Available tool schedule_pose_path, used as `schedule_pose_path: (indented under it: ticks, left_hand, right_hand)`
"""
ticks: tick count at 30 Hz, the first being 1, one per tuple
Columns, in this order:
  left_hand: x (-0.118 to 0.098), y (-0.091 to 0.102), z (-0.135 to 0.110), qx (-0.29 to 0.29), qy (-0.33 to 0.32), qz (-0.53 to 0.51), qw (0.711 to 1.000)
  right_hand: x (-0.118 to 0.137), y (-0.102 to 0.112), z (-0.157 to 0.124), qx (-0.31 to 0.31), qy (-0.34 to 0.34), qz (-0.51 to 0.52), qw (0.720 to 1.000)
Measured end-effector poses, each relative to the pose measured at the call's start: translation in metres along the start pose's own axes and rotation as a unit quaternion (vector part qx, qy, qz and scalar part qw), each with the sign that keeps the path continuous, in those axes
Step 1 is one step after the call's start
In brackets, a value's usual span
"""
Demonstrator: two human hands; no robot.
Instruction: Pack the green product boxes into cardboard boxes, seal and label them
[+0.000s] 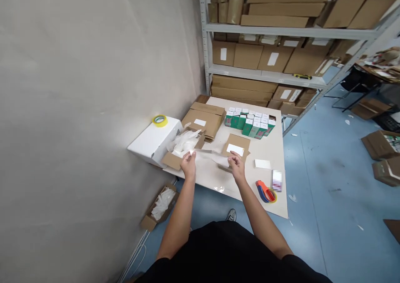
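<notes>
Both my hands hold a clear plastic bag (210,153) stretched between them above the white table (275,150). My left hand (188,164) pinches its left end, close to an open cardboard box (175,158) stuffed with more clear bags. My right hand (236,165) pinches the right end, just in front of a small flat cardboard box with a white label (236,146).
Green-and-white small boxes (250,122) stand in rows at the table's far side beside a stack of flat cartons (203,120). A tape dispenser (265,191), a white card (262,164), a yellow tape roll (160,120) on a white box, shelving with cartons (268,58), a floor box (159,206).
</notes>
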State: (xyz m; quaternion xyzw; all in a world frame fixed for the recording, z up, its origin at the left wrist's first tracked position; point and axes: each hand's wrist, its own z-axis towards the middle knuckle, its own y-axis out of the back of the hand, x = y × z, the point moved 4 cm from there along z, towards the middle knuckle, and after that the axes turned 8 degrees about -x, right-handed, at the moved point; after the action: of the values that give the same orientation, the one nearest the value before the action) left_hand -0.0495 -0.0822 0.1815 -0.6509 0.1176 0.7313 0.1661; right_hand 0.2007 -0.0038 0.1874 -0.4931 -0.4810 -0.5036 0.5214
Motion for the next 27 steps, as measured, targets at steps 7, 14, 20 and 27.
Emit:
schedule_pose_path:
  ticks: [7, 14, 20, 27]
  left_hand:
    - [0.027, 0.141, 0.052, -0.228, 0.066, -0.013, 0.971]
    - [0.042, 0.264, 0.062, -0.287, 0.072, -0.021, 0.955]
    - [0.057, 0.379, 0.047, -0.364, 0.074, 0.076, 0.925]
    - [0.063, 0.491, 0.025, -0.416, 0.069, 0.177, 0.889]
  right_hand:
    - [-0.021, -0.086, -0.037, -0.019, -0.056, 0.026, 0.998]
    - [-0.040, -0.210, -0.094, 0.121, -0.110, -0.010, 0.986]
    - [-0.096, -0.333, -0.181, 0.276, -0.177, -0.066, 0.942]
    - [-0.194, -0.424, -0.272, 0.336, -0.161, -0.311, 0.874]
